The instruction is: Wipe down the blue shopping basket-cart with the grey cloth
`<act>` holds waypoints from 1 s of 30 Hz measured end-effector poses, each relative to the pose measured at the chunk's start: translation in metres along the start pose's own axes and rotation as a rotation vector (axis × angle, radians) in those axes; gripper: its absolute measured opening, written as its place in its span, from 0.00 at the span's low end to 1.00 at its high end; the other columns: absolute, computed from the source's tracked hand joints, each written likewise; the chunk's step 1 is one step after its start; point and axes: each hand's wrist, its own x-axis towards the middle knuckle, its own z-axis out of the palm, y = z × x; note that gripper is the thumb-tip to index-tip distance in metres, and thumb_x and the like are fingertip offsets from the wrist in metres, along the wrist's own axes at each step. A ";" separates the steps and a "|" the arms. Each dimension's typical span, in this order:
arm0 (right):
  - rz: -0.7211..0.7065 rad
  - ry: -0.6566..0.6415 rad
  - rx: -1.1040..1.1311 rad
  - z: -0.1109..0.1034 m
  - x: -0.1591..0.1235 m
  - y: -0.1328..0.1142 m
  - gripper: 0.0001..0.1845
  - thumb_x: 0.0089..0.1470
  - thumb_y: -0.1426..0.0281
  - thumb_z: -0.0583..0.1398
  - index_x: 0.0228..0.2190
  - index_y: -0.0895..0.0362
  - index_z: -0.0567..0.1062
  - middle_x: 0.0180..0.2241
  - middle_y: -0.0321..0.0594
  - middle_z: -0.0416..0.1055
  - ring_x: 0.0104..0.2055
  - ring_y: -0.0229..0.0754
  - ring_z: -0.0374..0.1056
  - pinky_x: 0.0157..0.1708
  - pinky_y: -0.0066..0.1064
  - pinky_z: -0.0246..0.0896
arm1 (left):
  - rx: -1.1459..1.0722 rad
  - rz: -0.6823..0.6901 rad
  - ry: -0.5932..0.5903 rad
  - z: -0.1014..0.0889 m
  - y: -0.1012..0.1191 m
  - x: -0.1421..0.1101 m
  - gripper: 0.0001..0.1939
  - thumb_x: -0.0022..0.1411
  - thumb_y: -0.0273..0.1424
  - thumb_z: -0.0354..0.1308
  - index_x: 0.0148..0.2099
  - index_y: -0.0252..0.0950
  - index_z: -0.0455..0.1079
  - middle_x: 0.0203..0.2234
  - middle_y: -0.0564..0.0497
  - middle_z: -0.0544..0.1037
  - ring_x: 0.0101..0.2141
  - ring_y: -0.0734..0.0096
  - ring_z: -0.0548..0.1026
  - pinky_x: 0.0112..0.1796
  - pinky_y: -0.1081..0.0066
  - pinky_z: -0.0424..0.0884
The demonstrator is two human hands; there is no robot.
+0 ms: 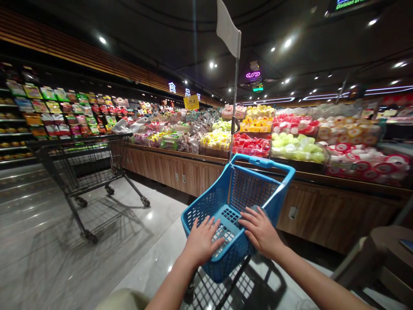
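A person's left hand (203, 242) and right hand (262, 232), each grip spread and holding nothing, are at the near end of a blue shopping cart (222, 268) beside a worktop (161, 165) of packaged goods (295, 148); handling seems barely begun.

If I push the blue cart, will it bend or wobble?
The blue cart probably won't bend much, as it looks like hard plastic. It may feel light, being full of holes. The tall, thin flagpole might wobble.

Blue lattice-sided plastic shopping cart (222, 215)
It is positioned upright, open-topped, near a wood-panelled display counter (203, 174).
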 end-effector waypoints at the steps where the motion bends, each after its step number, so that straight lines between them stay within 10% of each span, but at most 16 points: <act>1: -0.013 -0.007 0.002 0.000 0.002 0.002 0.16 0.62 0.65 0.54 0.49 0.51 0.73 0.53 0.43 0.70 0.59 0.52 0.60 0.61 0.58 0.45 | -0.001 -0.001 -0.002 0.000 0.000 0.000 0.34 0.67 0.54 0.40 0.67 0.42 0.54 0.65 0.45 0.59 0.65 0.50 0.53 0.61 0.39 0.46; 7: -0.099 -0.094 -0.084 -0.005 0.015 0.055 0.15 0.63 0.65 0.52 0.44 0.54 0.75 0.44 0.44 0.74 0.47 0.46 0.67 0.55 0.48 0.56 | -0.010 -0.020 -0.043 -0.005 -0.004 -0.001 0.35 0.66 0.54 0.42 0.68 0.41 0.53 0.64 0.43 0.60 0.65 0.47 0.53 0.60 0.37 0.45; 15: 0.076 -0.004 -0.183 -0.014 0.004 0.133 0.16 0.63 0.65 0.51 0.45 0.52 0.75 0.49 0.42 0.73 0.55 0.47 0.64 0.63 0.54 0.42 | -0.017 -0.022 -0.042 -0.003 -0.009 0.000 0.38 0.65 0.56 0.40 0.69 0.41 0.48 0.67 0.44 0.53 0.66 0.48 0.48 0.61 0.37 0.43; 30: 0.070 0.103 0.003 0.015 0.004 0.015 0.13 0.63 0.68 0.51 0.43 0.50 0.74 0.49 0.40 0.72 0.55 0.49 0.62 0.62 0.56 0.42 | -0.003 -0.032 -0.010 -0.002 -0.008 0.002 0.38 0.65 0.57 0.38 0.69 0.41 0.49 0.67 0.44 0.53 0.66 0.50 0.50 0.61 0.39 0.45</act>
